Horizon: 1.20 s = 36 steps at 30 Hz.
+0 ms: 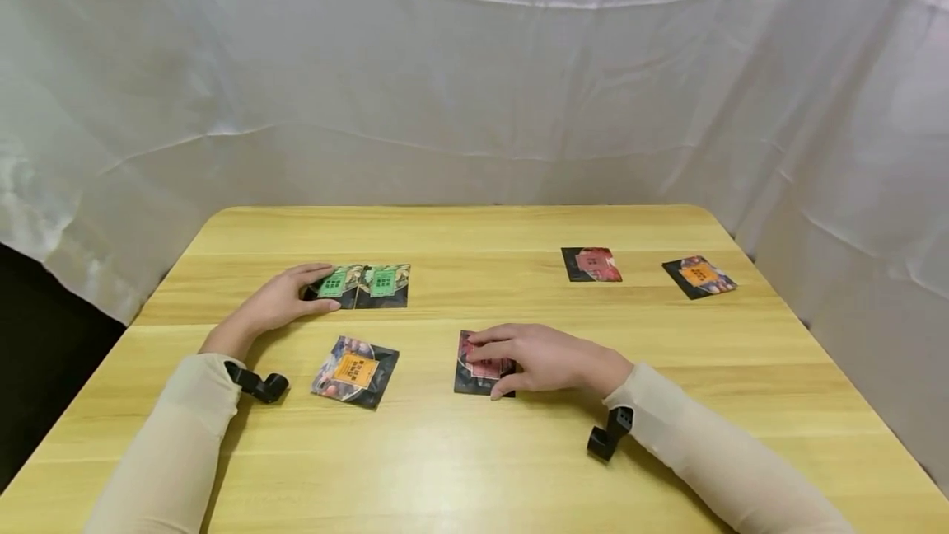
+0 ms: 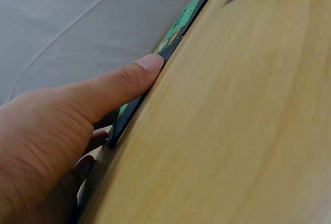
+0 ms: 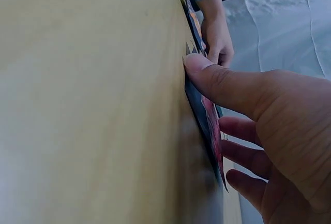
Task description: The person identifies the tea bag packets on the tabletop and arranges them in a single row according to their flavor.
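Observation:
At the left of the table, two green-labelled black packets point(image 1: 382, 281) lie side by side. My left hand point(image 1: 289, 297) grips the left green-labelled packet point(image 1: 338, 284) by its edges, thumb on the near edge and fingers about its far left side. In the left wrist view the thumb point(image 2: 150, 63) presses on that packet's border. Near the middle, my right hand point(image 1: 544, 357) holds a red-labelled packet point(image 1: 469, 381) between thumb and fingers, covering much of it. In the right wrist view this red packet point(image 3: 209, 125) shows edge-on beside the table surface.
An orange-labelled packet point(image 1: 356, 372) lies tilted between the hands. Farther back on the right are another red-labelled packet point(image 1: 591, 264) and another orange-labelled packet point(image 1: 699, 276). A pale cloth point(image 1: 474, 81) hangs behind the wooden table point(image 1: 460, 468).

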### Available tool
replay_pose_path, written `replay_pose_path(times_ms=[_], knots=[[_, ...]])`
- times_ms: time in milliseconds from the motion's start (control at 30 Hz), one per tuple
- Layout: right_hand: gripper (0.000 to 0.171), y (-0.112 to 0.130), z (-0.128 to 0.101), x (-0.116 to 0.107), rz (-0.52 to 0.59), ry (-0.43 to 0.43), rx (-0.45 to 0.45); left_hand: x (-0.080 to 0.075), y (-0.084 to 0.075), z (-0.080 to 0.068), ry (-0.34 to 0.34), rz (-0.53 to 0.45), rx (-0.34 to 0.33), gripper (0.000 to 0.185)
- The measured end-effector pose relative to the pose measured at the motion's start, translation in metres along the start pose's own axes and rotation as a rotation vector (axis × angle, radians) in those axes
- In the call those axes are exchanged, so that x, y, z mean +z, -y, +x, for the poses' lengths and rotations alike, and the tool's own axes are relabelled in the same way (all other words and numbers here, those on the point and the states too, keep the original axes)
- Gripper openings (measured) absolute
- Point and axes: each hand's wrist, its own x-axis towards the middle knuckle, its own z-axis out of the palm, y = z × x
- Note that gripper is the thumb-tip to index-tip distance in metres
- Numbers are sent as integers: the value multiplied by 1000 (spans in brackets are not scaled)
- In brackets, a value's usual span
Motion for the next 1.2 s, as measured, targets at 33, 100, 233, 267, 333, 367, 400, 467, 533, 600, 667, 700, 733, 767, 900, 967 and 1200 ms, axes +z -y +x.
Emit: replay_pose_path(times_ms=[33,100,233,267,333,367,400,467,533,600,667,700,733,767,900,967,1200], knots=[[61,-2,1,0,-1,0,3,0,0,0,1,-1,0,83],[60,-4,4,-1,-5,-2,7,0,0,1,2,-5,1,84],[60,-10,9,-4,2,2,31,1,1,2,-2,-10,-1,85],[60,-11,10,-4,4,8,35,2,2,2,-2,-9,-3,86],[60,-14,13,-5,9,15,43,3,3,2,1,-9,-7,86],[60,-15,14,-6,9,17,44,3,3,2,3,-10,-9,87],[60,-17,16,-6,6,16,45,3,3,2,4,-9,-10,87],[60,-20,20,-7,5,6,44,3,3,2,2,-14,-13,87],[59,-23,24,-8,12,-9,42,2,3,2,-5,-13,-11,86],[58,-26,27,-9,15,-22,33,1,2,1,-11,-8,-4,85],[57,-29,30,-8,18,-27,26,2,3,1,-10,-6,-2,84],[57,-30,32,-7,17,-26,28,2,3,1,-9,-2,1,84],[58,-31,33,-6,15,-25,33,3,3,1,-7,3,5,85],[58,-32,34,-6,11,-27,38,3,3,1,-5,6,6,85],[59,-37,40,-4,15,-34,77,4,3,0,-8,15,8,85],[60,-39,44,-5,16,-35,87,4,3,0,-10,18,6,84],[59,-45,56,-9,8,-21,114,3,3,0,-9,19,8,85]])
